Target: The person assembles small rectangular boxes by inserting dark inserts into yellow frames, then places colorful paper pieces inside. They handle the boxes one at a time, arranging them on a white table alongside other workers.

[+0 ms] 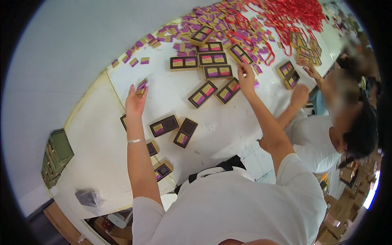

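Note:
My left hand (136, 102) is raised over the left part of the table, with small purple-and-gold rectangular pieces (141, 87) held at its fingers. My right hand (246, 79) reaches to the middle, its fingers bent together. Their tips meet the near end of a tilted two-compartment box (239, 53); whether they grip it or something smaller is hidden. Several dark, gold-edged boxes with coloured pieces in both compartments, such as this box (203, 94), lie between my hands. Nearer me, a box (164, 125) and another box (185, 132) each have one piece in one compartment.
Loose purple-and-gold pieces (220, 20) cover the table's far side, beside a heap of red ribbons (294, 12). At right, a co-worker (314, 134) reaches over more boxes (288, 74). Green-gold boxes (59, 151) stand at the left edge, near a plastic-wrapped dark item (89, 198).

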`<state>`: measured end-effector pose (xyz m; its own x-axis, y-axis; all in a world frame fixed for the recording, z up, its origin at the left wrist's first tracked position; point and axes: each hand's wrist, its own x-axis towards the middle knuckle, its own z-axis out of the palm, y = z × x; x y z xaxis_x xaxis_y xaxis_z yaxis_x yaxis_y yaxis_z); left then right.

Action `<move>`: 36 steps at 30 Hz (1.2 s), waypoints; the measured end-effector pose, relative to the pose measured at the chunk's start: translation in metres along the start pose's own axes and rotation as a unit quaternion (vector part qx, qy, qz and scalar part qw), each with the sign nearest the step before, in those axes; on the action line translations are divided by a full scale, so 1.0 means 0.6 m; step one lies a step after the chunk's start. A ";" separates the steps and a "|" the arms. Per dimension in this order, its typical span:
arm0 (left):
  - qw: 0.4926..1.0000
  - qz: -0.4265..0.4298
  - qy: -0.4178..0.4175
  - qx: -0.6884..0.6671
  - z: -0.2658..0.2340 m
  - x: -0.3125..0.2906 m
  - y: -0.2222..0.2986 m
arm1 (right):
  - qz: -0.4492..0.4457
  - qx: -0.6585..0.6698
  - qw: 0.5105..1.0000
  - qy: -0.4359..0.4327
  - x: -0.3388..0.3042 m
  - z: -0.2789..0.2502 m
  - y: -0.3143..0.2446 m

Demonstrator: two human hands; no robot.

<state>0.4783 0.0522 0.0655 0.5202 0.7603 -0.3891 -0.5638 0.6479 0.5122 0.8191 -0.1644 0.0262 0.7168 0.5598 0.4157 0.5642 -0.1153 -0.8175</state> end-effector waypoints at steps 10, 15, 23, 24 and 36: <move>0.813 0.180 0.209 0.513 -0.031 0.071 -0.117 | 0.004 -0.004 0.999 0.040 0.177 0.060 0.091; 0.616 0.314 -0.050 0.721 0.077 0.101 -0.198 | 0.020 -0.071 0.997 0.035 0.267 0.062 0.153; 0.639 0.312 -0.171 0.682 0.199 0.152 -0.275 | 0.204 -0.334 0.920 -0.021 0.436 -0.062 0.310; 0.669 0.284 -0.179 0.663 0.218 0.155 -0.283 | 0.249 -0.339 0.906 -0.056 0.454 -0.085 0.325; 0.839 0.050 -0.249 0.482 0.354 0.202 -0.395 | -0.026 -0.457 0.724 -0.515 0.577 -0.047 0.339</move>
<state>0.8112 -0.0190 0.0597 0.8398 0.5393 -0.0630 0.0354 0.0613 0.9975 1.1937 -0.0172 0.0154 0.2635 0.8442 -0.4668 0.9529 -0.3031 -0.0101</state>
